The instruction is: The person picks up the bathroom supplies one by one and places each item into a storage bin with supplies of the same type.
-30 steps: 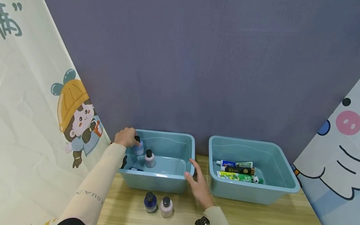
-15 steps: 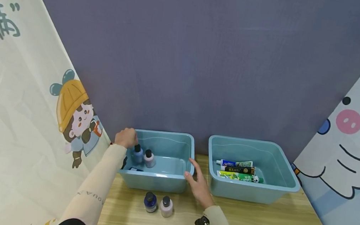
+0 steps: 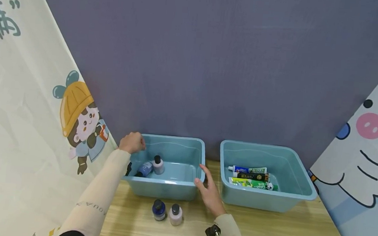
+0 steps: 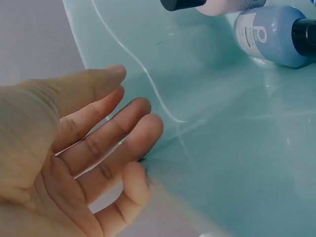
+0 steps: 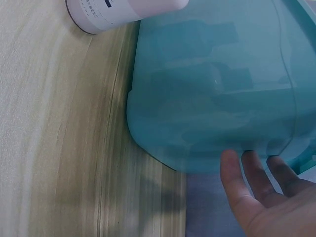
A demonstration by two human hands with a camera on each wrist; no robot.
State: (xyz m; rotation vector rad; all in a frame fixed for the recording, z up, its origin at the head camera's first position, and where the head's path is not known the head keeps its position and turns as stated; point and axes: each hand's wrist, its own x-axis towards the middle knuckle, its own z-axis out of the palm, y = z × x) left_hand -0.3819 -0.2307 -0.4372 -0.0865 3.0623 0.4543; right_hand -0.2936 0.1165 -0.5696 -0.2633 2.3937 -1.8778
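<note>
Our light-blue bottle (image 3: 146, 168), earlier upright, is lying at its bin (image 3: 162, 190)'s eight o'clock, left hand (image 3: 132, 143) and right hand (image 3: 211, 196) released

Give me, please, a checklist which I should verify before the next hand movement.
1. Left hand free: ok, holding nothing.
2. Blue bottle in the left bin upright: not ok, lying on its side.
3. Pink bottle beside it upright: ok.
4. Right hand pressing firmly on the bin: cannot tell; it is at the right side.
5. Dark blue bottle and pale bottle in front of the bin upright: ok.
</note>
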